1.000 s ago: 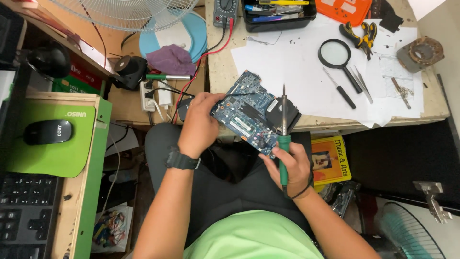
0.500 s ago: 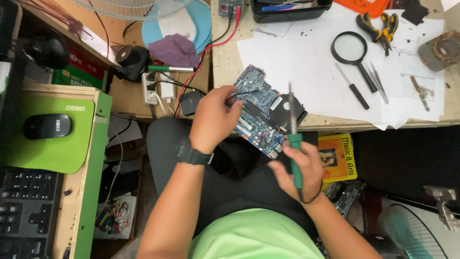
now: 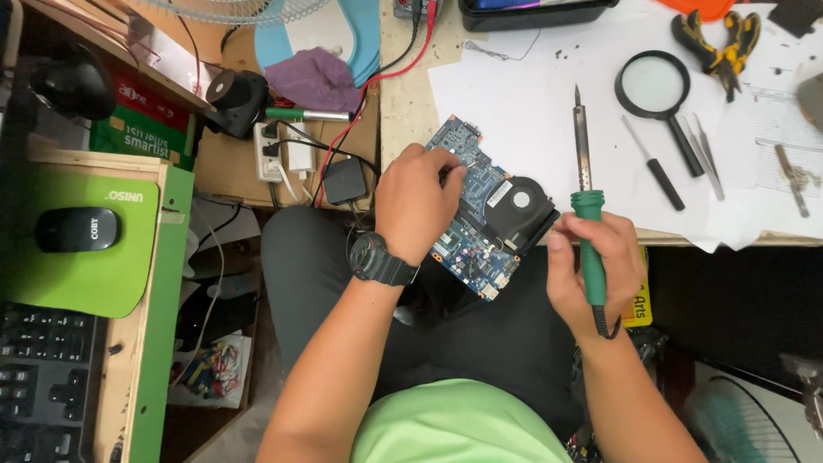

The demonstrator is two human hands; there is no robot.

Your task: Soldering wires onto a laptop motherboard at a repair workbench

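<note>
Circuit board [image 3: 476, 219]: blue, with a black round cooling fan [image 3: 519, 210] on its upper face; held tilted over the lap, its far corner above the desk edge [image 3: 403, 129].
Left hand [image 3: 416, 201]: closed over the board's left side, fingers curled onto its top face, thumb hidden beneath; a black wristwatch [image 3: 377, 257] sits on the wrist.
Right hand [image 3: 591, 270]: closed around the green handle of a soldering iron [image 3: 585, 206], shaft upright, tip pointing away from the body and well clear of the board.
Progress: board is lifted and steadied; iron is gripped but not touching any part, so, as a judgement, contact work on the board is not yet under way. Fan remains mounted.
Near edge: the board's near half overhangs the lap, unsupported except by the left hand.
Paper sheet [image 3: 531, 103]: white, covers the desk just beyond the board; bare patch between board and tools gives open room for setting down.
Right-side tools: magnifying glass [image 3: 656, 90], small screwdriver [image 3: 656, 171] and tweezers [image 3: 705, 154] lie near the iron's tip, narrowing sideways room.
Far edge: yellow-handled pliers [image 3: 716, 39] and a black tray [image 3: 536, 10].
Left of desk: power strip [image 3: 287, 154] with cables, beside the knee.
</note>
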